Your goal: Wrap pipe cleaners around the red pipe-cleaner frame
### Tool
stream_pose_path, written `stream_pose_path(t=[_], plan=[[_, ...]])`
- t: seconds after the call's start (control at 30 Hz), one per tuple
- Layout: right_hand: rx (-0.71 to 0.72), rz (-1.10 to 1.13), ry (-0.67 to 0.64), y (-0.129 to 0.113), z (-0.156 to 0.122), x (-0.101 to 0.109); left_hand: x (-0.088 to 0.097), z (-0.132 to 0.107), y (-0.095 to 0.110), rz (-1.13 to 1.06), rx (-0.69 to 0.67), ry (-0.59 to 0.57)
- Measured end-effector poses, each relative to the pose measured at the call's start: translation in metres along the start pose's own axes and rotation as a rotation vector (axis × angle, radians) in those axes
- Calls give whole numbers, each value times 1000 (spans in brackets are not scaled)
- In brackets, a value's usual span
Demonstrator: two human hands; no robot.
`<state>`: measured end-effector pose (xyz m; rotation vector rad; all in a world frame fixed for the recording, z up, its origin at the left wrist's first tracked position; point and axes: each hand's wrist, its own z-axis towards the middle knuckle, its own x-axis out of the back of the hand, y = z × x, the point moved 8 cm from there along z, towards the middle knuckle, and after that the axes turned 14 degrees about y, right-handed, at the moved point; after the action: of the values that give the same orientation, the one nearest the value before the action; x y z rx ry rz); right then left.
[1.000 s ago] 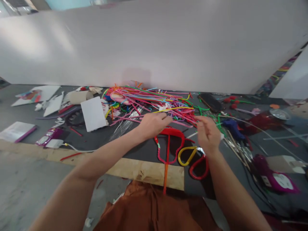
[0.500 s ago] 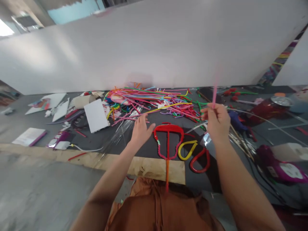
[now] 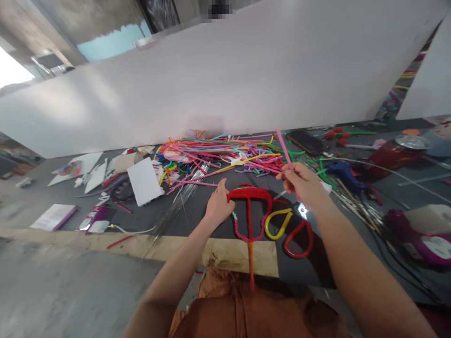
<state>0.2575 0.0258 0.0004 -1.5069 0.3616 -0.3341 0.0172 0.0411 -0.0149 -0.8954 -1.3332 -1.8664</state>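
Head view: right hand [image 3: 303, 186] pinches pink stem [image 3: 283, 147], left hand [image 3: 218, 205] touches red frame [image 3: 249, 193].

The person's left hand [image 3: 219, 205] and right hand [image 3: 306, 187] are bare, with slim fingers [image 3: 288, 174]; the nails are too small to make out. The left forearm [image 3: 179, 267] and right forearm [image 3: 348, 249] are bare too, uncovered from the wrists to where the picture cuts them off. Both are smooth and slender at the wrist, widening evenly further up. The body is dressed in a rust-brown garment [image 3: 271, 315] of soft, loose cloth. Creases and gathers bunch its upper left part, and narrow vertical lines, folds or a seam, run down near its middle. A dark, rounded patch, perhaps shadow, lies on its right side.
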Motion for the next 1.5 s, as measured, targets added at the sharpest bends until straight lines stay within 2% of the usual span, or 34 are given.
stream_pose_path(t=[0.13,0.27,0.37,0.47,0.53,0.6,0.63,0.67,0.7,0.73,0.8,0.83,0.9,0.97,1.07,1.2,1.3,1.43,1.5], plan=[[88,-268,-124,3,-7,-13,10,0,-4,-180,62,59],[160,-426,-158,8,-12,-25,33,2,5,-385,53,187],[88,-361,-210,15,-16,-32,50,1,17,-523,-3,225],[-9,-259,-311,17,-21,-37,63,4,22,-626,-45,204],[-63,-185,-365,15,-24,-39,72,12,16,-719,-17,215],[-118,-100,-376,12,-26,-38,77,23,-2,-872,97,266],[-140,-55,-371,11,-26,-37,75,27,-13,-964,185,291],[-157,-17,-366,10,-27,-37,68,30,-23,-1055,279,263],[-169,10,-359,10,-27,-37,56,31,-28,-1132,361,181],[-180,22,-347,11,-27,-38,39,28,-28,-1188,428,40],[-194,5,-317,15,-27,-39,0,11,-18,-1243,521,-338],[-191,-17,-305,18,-27,-41,-13,2,-13,-1288,554,-444],[-160,-84,-295,22,-28,-46,-33,-14,1,-1394,580,-605],[-101,-167,-303,25,-30,-52,-45,-24,12,-1451,592,-694],[42,-292,-252,21,-28,-54,-51,-25,15,-1467,636,-692],[297,-615,-30,7,-17,-35,-44,-15,0,-1507,731,-567],[489,-823,68,-1,-12,-28,-37,-8,-15,-1562,806,-465],[782,-786,101,-19,-26,-38,-32,-2,-29,-1594,844,-381],[802,-669,71,-26,-37,-44,-32,-2,-28,-1608,815,-391]])
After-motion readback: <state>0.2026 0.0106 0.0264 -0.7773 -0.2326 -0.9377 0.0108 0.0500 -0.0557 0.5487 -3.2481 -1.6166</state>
